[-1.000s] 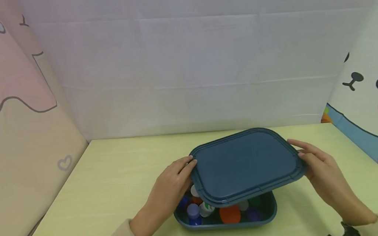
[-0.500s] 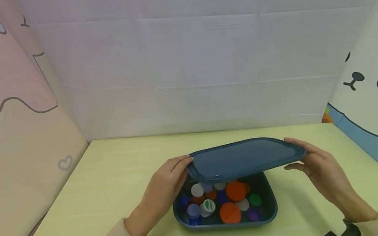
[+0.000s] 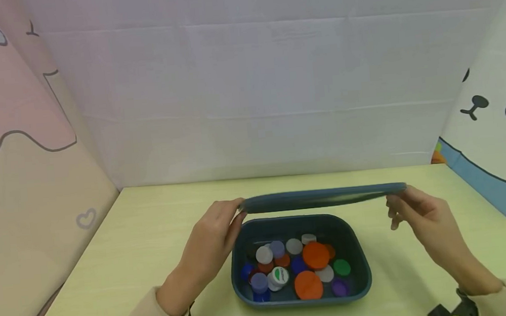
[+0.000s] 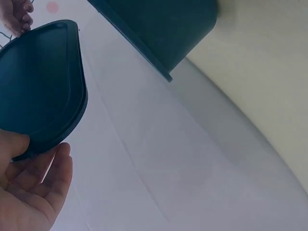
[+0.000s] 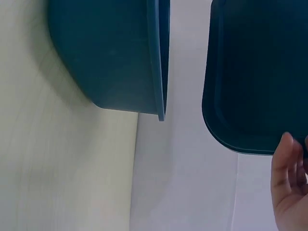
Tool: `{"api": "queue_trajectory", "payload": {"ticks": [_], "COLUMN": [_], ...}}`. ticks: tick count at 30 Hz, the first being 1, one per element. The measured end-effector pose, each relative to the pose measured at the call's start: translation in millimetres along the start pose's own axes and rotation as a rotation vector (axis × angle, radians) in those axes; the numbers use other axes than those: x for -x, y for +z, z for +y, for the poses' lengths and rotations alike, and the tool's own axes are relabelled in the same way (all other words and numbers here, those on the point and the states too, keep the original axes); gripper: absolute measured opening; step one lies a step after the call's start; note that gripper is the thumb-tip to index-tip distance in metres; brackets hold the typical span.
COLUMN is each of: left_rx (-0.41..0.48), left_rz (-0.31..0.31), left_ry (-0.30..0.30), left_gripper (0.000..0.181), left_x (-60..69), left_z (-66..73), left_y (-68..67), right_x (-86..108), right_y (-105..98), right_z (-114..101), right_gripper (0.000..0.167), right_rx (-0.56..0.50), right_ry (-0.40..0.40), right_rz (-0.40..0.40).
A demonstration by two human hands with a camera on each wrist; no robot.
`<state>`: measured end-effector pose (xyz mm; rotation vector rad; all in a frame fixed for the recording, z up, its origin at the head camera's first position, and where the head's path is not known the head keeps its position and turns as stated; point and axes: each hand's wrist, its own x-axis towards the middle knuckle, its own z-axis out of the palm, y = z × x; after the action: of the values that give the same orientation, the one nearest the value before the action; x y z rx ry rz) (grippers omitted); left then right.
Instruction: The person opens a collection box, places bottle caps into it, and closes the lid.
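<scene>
A dark blue lid is held up nearly edge-on above the far rim of a dark blue box. My left hand pinches its left end between thumb and fingers, as the left wrist view also shows on the lid. At the other end my right hand grips the edge, with some fingers curled below. Inside the box lie several bottle caps: orange caps, a green cap, a purple cap, white caps and blue ones. The lid and box are apart.
The box stands on a pale yellow table. Behind it hangs a whitish cloth wall. Printed cloth panels bound the left side and the right side.
The lid has tilted from showing its broad face to nearly edge-on and has moved back, uncovering the box's contents. My left hand has shifted slightly left and up with it.
</scene>
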<state>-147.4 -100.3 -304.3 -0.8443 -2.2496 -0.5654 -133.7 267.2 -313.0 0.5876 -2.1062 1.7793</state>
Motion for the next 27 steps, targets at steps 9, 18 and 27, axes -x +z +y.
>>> {"api": "queue_trajectory", "payload": {"ticks": [9, 18, 27], "left_rx": [0.105, 0.227, 0.287], "left_rz": [-0.037, -0.138, -0.258], "left_ry": [-0.096, -0.227, -0.394], "left_gripper": [0.026, 0.035, 0.036], "left_x": [-5.1, -1.1, 7.6], "left_z": [1.9, -0.1, -1.1], "left_y": [-6.1, -3.4, 5.2], "right_x": [-0.1, -2.5, -4.1], "right_y": [2, 4, 8], "right_z": [-4, -5, 5], "right_gripper": [0.016, 0.022, 0.034], "right_rx": [0.378, 0.389, 0.379], "right_ry": [0.074, 0.164, 0.291], "right_rz": [0.041, -0.001, -0.065]}}
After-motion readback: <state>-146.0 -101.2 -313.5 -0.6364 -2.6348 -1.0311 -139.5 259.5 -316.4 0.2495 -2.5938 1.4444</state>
